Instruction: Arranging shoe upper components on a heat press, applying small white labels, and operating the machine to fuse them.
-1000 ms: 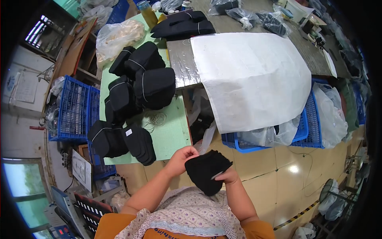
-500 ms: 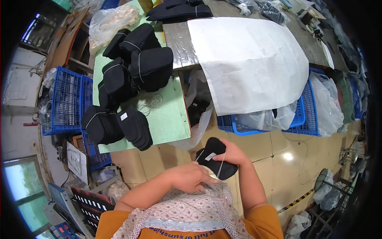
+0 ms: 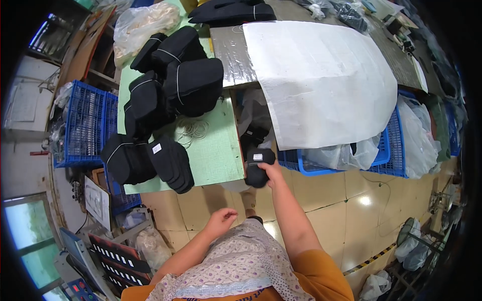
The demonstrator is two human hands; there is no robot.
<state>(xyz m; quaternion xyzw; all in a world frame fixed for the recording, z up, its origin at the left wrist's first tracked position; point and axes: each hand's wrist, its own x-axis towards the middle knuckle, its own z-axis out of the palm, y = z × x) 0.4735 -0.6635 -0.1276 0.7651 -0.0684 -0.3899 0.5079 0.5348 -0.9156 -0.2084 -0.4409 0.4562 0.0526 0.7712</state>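
Note:
My right hand (image 3: 272, 173) grips a small stack of black hourglass-shaped fabric pads (image 3: 257, 176) with a white label on top. It holds the stack out beside the near right corner of the green table (image 3: 216, 163). Lower down and nearer to me, my left hand (image 3: 221, 222) hovers in front of my apron with its fingers curled together; whatever may be between them is hidden. On the table lie several cord-tied bundles of black pads (image 3: 198, 90) and a fanned, labelled pile of loose pads (image 3: 171, 163). Beside them is a coil of thin pale cord (image 3: 192, 130).
A white sheet (image 3: 331, 85) covers part of the grey table and hangs over its front edge. Blue crates (image 3: 396, 150) with plastic bags stand beneath it. More blue crates (image 3: 85, 125) are at the left. A clear bag (image 3: 143, 30) sits at the back.
My right hand has carried the pad stack forward and left, away from my body to the table corner. My left hand has let go of the stack and moved left.

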